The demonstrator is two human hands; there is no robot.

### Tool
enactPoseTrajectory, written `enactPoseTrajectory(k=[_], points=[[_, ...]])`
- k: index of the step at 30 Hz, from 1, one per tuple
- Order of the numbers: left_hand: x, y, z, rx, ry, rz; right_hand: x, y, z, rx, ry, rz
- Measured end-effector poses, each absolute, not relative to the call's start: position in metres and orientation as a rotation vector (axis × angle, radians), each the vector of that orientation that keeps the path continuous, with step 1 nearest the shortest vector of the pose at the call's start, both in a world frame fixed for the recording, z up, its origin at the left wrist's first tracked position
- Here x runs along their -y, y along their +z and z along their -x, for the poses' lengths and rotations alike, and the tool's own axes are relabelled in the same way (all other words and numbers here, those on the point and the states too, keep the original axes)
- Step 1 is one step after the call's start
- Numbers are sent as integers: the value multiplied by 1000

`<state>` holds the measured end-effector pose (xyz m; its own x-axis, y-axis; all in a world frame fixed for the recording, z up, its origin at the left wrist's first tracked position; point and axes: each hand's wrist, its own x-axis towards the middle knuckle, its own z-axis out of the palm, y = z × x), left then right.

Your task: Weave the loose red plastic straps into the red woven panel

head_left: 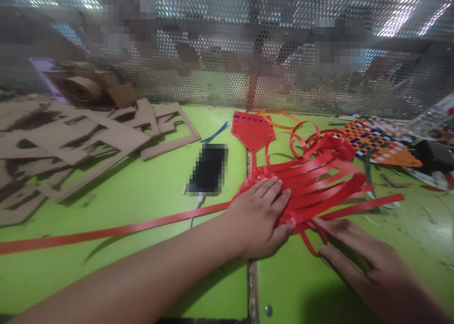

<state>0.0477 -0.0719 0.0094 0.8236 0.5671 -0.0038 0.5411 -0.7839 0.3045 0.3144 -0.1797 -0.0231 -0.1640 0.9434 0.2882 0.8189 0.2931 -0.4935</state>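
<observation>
A bundle of red strips (319, 184), woven together at its left end, lies across the middle of the green table. My left hand (260, 215) rests flat on the woven part, palm down with its fingers stretched out. At the lower right edge of the bundle, my right hand (358, 253) has thumb and forefinger apart beside a small loop of red strip (312, 243); a fingertip touches the strips. One long red strip (124, 229) runs from the bundle to the left edge of the view.
Cardboard cutouts (88, 139) are heaped at the left. A phone (209, 170) with a cable lies left of the bundle. Behind are a red woven piece (252, 130) and a perforated metal screen (220, 45). An orange checkered weave (379, 142) lies at the right.
</observation>
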Motion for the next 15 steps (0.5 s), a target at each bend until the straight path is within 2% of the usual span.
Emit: enactPoseTrajectory(k=[6, 15], points=[[71, 6, -46, -854, 128, -2687, 175, -13, -301, 1785, 433, 1669], [73, 7, -45, -885, 174, -2652, 176, -14, -304, 1824, 481, 1638]])
